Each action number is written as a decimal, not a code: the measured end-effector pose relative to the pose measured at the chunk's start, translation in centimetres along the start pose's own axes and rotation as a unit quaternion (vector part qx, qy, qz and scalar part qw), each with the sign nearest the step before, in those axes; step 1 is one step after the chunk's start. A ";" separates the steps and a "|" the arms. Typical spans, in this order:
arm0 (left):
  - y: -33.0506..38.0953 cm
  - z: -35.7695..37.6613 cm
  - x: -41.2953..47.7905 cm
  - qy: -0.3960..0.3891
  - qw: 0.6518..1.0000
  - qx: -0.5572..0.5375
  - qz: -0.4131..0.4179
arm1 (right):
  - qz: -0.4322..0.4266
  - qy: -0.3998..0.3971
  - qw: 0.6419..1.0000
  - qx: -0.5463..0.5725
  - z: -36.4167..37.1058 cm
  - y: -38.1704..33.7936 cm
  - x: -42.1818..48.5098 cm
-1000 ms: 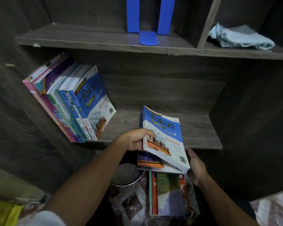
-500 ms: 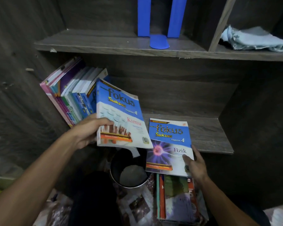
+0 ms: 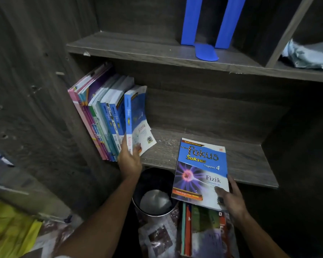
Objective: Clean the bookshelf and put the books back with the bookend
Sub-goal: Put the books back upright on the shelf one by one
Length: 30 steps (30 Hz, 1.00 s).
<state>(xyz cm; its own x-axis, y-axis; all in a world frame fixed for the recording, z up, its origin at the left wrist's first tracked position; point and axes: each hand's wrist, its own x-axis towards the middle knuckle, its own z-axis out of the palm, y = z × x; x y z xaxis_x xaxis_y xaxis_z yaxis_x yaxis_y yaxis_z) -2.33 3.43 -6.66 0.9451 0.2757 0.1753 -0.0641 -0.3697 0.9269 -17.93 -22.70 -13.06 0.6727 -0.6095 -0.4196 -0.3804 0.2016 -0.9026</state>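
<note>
Blue paperbacks, light and floppy: my left hand pinched the Kimia book low on its spine beside the row on the shelf; my right hand held the Fizik book by a corner, likely to sag.

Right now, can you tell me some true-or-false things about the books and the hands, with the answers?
1. The left hand holds the Kimia book upright at the end of the row. True.
2. The bookend stands on the lower shelf next to the books. False: it stands on the upper shelf, apart from them.
3. The right hand holds the Fizik book by its corner. True.
4. The cloth is inside the bin. False: it lies in the upper right compartment.
</note>
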 end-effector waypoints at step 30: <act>3.5 -0.4 4.5 -0.060 0.974 0.196 -0.093 | 0.017 -0.011 1.000 -0.013 0.5 -1.1 -1.6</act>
<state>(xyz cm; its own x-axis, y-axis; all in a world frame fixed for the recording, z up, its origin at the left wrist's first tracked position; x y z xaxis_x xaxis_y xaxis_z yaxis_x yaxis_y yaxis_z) 1.60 3.72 -2.52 0.9611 0.2724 -0.0452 0.2162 -0.6406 0.7368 -18.25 -21.53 -11.46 0.6735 -0.5850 -0.4518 -0.4190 0.2013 -0.8854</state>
